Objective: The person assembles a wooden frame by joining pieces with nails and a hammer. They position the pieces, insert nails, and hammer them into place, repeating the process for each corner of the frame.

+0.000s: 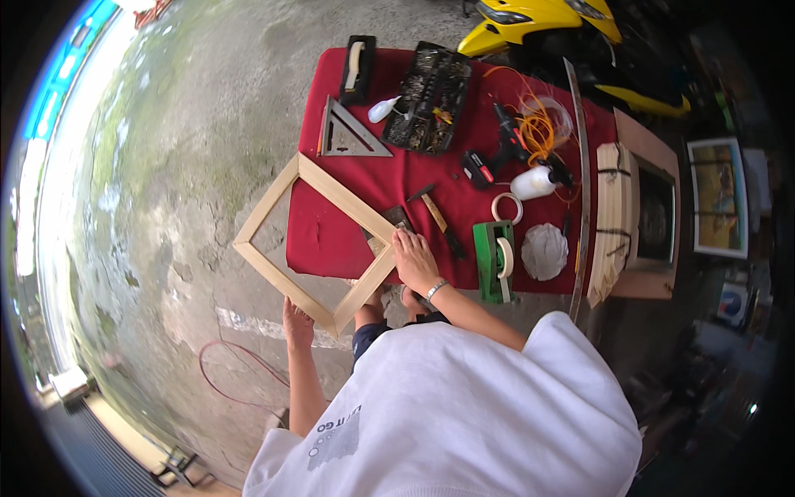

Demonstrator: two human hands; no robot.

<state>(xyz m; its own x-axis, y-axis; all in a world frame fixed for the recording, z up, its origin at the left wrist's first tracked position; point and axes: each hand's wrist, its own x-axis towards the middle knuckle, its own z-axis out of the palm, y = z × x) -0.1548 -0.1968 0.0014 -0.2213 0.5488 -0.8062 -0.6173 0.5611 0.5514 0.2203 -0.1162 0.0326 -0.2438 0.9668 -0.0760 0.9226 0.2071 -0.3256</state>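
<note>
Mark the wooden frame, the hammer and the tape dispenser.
wooden frame [269, 273]: head view, lower-left rail.
hammer [436, 214]: head view, wooden handle.
tape dispenser [490, 263]: head view, green body.

The person is wearing a loose white short-sleeved shirt [464, 406] with grey print, and a thin silver bracelet [436, 289] on the right wrist.

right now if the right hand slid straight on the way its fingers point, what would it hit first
The right hand lies on the wooden frame's corner, fingers pointing up the red table. Straight on, it would probably meet the dark flat tool just beyond the fingertips, before the hammer to its right; depth is unclear.
</note>
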